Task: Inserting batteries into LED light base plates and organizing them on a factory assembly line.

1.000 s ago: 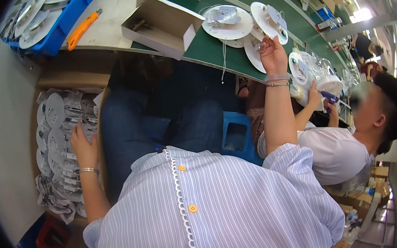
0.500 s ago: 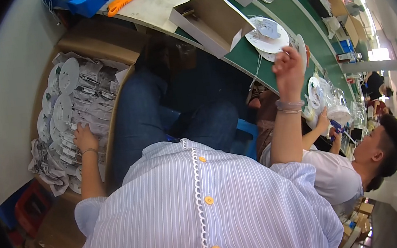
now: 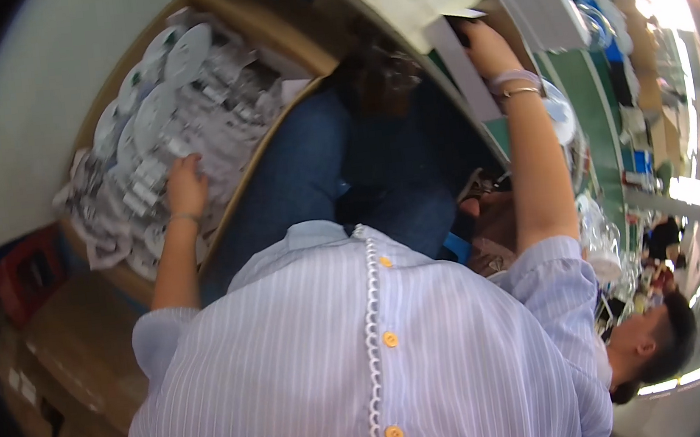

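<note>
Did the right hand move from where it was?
Yes, the right hand went left along the green bench, from white discs to the open box.

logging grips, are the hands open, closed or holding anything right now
Left hand: over the brown cardboard carton of round white plates; grip can't be told.
Right hand: at the open white cardboard box; grip can't be told.

i count one open brown cardboard carton [image 3: 268,21]; inside it, at least four round white discs [image 3: 189,54]; my two bare hands [image 3: 186,189], one over it, one right of it; also right, one open white cardboard box [image 3: 466,76].
</note>
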A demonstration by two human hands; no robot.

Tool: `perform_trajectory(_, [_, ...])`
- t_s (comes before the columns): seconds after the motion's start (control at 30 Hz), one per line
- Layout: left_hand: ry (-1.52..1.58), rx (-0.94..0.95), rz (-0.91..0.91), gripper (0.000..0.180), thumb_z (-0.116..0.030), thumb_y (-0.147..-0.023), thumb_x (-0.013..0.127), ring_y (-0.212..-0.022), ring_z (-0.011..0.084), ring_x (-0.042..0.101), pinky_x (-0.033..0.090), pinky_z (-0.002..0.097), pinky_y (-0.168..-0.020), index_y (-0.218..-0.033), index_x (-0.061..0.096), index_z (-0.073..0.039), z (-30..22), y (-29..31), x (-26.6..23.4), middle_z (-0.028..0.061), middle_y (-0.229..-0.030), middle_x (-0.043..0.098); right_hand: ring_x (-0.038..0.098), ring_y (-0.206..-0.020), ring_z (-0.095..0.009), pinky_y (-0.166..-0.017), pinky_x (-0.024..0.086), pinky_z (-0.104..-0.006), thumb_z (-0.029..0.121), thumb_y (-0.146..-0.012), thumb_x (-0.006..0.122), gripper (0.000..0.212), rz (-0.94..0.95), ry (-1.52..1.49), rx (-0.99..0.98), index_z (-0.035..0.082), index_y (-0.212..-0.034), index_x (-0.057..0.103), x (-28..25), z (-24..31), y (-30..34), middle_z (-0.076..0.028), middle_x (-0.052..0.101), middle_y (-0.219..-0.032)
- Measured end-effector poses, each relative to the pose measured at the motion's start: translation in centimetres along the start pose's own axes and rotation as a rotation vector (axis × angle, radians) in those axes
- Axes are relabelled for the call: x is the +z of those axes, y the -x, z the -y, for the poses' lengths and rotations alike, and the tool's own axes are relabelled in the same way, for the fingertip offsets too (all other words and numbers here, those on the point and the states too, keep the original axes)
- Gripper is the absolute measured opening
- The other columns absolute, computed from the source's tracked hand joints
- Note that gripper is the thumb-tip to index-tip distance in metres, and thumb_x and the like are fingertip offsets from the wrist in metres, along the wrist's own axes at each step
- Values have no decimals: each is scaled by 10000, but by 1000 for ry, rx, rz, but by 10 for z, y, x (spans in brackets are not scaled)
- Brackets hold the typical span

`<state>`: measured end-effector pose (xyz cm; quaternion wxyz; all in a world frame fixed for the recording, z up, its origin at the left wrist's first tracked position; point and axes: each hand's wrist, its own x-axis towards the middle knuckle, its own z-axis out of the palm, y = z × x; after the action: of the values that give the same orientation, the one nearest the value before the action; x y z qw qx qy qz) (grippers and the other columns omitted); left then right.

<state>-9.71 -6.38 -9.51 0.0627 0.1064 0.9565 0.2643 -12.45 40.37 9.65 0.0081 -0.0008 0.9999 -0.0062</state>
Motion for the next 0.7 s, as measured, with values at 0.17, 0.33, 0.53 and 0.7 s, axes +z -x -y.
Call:
perform_trajectory(0.17, [139, -10, 100, 307, -7, -632, 533, -772, 279, 505, 404, 349, -685, -933, 521, -64, 19, 4, 2, 123, -803, 492, 523, -820, -384, -700, 445, -422, 104, -779, 348, 352, 85, 122, -100, 41, -1120, 412, 11, 3, -6, -277, 461, -1021])
perform_trajectory(0.33, [-81, 93, -199, 233, -36, -680, 493, -878, 269, 472, 392, 377, -732, -899, 552, -91, 0, -14, -7, 107, -916, 494, 538, -796, -367, -672, 469, -401, 105, -763, 364, 369, 300, 258, -10, -28, -1106, 388, 4, 16, -10, -275, 475, -1000])
perform_trajectory(0.53, [-572, 113, 75, 193, -108, -676, 499, -1098, 206, 375, 157, 571, -918, -818, 608, -181, 27, -56, -3, 20, -989, 511, 522, -867, -358, -732, 444, -406, 89, -764, 371, 391, 169, 301, -251, -34, -1135, 346, 35, -39, -17, -269, 483, -1012])
perform_trajectory(0.7, [-622, 143, 353, 101, -159, -506, 672, -836, 197, 519, 151, 568, -929, -576, 600, -161, 31, -68, -27, 15, -689, 564, 510, -919, -338, -813, 391, -341, 91, -755, 469, 319, 153, -364, -91, -19, -1054, 485, 5, -13, -19, -223, 536, -976])
